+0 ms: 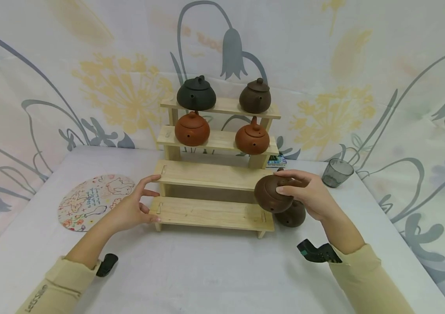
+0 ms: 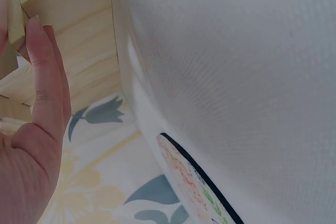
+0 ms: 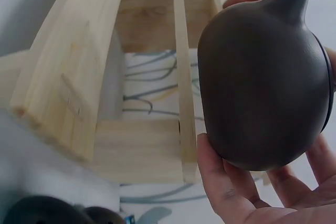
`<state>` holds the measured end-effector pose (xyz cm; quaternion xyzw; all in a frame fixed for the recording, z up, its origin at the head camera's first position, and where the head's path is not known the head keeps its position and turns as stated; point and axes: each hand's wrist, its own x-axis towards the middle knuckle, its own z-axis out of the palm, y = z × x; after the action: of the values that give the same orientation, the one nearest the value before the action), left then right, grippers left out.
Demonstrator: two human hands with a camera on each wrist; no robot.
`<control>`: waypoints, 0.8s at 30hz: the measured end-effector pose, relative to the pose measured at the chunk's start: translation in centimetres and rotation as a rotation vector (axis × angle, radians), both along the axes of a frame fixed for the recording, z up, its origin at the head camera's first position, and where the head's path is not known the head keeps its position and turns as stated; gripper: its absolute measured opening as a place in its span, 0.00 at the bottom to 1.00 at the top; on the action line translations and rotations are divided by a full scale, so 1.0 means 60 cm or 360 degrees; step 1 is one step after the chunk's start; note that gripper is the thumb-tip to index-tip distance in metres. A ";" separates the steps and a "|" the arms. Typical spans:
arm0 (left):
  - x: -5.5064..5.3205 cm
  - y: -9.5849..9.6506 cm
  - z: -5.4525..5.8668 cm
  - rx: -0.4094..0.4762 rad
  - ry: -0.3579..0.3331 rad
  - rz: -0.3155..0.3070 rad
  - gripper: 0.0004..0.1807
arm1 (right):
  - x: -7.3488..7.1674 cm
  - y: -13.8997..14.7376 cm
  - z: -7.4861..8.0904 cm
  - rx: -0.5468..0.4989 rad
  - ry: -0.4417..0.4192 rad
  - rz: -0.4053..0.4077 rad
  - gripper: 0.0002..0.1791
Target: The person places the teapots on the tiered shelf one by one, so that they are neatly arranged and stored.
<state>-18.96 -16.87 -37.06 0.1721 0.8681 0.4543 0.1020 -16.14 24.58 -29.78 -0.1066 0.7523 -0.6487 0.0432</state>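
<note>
My right hand [image 1: 314,198] grips a dark brown teapot [image 1: 268,196] by its sides, beside the right end of a stepped wooden stand [image 1: 210,213]. Seen from the right wrist, the teapot [image 3: 262,82] is apart from the boards, its spout pointing up. Behind and below it, a second dark brown teapot [image 1: 293,216] sits on the table, partly hidden. On the other side, my left hand [image 1: 132,211] touches the left ends of the two lower boards; its fingers [image 2: 44,77] look fairly straight in the left wrist view.
A black teapot [image 1: 196,96] and a brown one [image 1: 255,98] occupy the top board. Two reddish teapots, left [image 1: 192,131] and right [image 1: 252,138], stand one level down. A patterned round mat [image 1: 93,203] lies left; a grey glass [image 1: 337,174] stands right, near the patterned backdrop.
</note>
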 end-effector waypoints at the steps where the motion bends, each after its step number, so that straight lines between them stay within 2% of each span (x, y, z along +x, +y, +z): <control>1: 0.000 0.000 0.000 -0.0001 0.0001 0.0000 0.57 | -0.003 -0.006 0.000 0.0009 -0.0003 -0.0003 0.16; 7: 0.000 -0.001 0.000 -0.0009 0.0001 0.0003 0.57 | -0.022 -0.041 0.000 0.0063 0.0020 0.0003 0.17; 13: 0.000 -0.002 0.000 -0.0002 0.0007 0.0007 0.57 | -0.042 -0.072 -0.002 0.0126 0.0005 0.0063 0.22; 20: 0.000 -0.002 -0.001 0.0010 0.0002 -0.0003 0.57 | -0.064 -0.117 -0.001 0.0080 -0.0048 0.0135 0.24; 24: -0.001 -0.002 -0.003 0.0018 -0.0006 -0.0005 0.57 | -0.077 -0.146 -0.001 0.0107 -0.0053 0.0135 0.23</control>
<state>-19.04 -16.97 -37.23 0.1732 0.8650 0.4594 0.1034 -20.75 15.82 -29.85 -0.1261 0.7676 -0.6223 0.0867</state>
